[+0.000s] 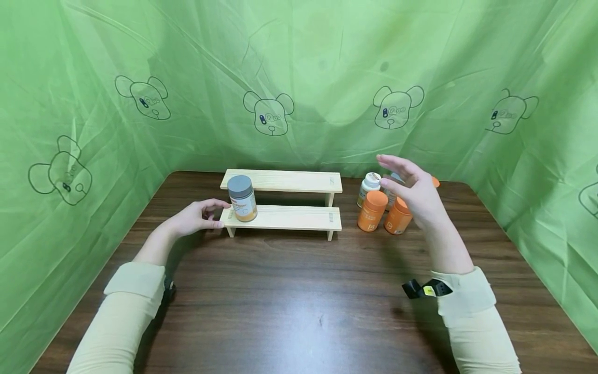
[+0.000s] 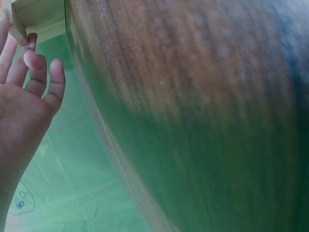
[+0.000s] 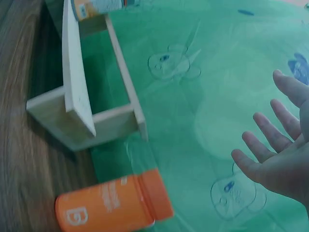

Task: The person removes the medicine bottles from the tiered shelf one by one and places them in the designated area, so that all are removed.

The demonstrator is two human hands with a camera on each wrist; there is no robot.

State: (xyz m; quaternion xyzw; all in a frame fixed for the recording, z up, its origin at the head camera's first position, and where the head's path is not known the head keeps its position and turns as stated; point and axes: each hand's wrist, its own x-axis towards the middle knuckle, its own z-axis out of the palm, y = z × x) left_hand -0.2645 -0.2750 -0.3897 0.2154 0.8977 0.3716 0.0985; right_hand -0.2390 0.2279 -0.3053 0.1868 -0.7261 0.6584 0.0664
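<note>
My left hand [image 1: 198,215] is at the left end of the two-step wooden shelf [image 1: 299,219], thumb by the front corner and index finger by the back corner of the lower step. In the left wrist view its other fingers curl loosely below the board end [image 2: 18,30]. A grey-capped supplement jar [image 1: 243,200] stands upright on that step, near the hand. My right hand [image 1: 413,189] is raised over the bottles at the right, fingers spread from the thumb, holding nothing. Beneath it stand an orange bottle [image 1: 372,212], a second orange bottle [image 1: 398,218] and a white-capped bottle [image 1: 369,187].
More bottles behind are partly hidden by the right hand; one orange cap [image 1: 435,182] shows past it. The upper step [image 1: 285,181] rises behind the lower one. Green cloth [image 1: 317,78] with mouse-head drawings encloses the dark wooden table [image 1: 289,296] at the back and sides.
</note>
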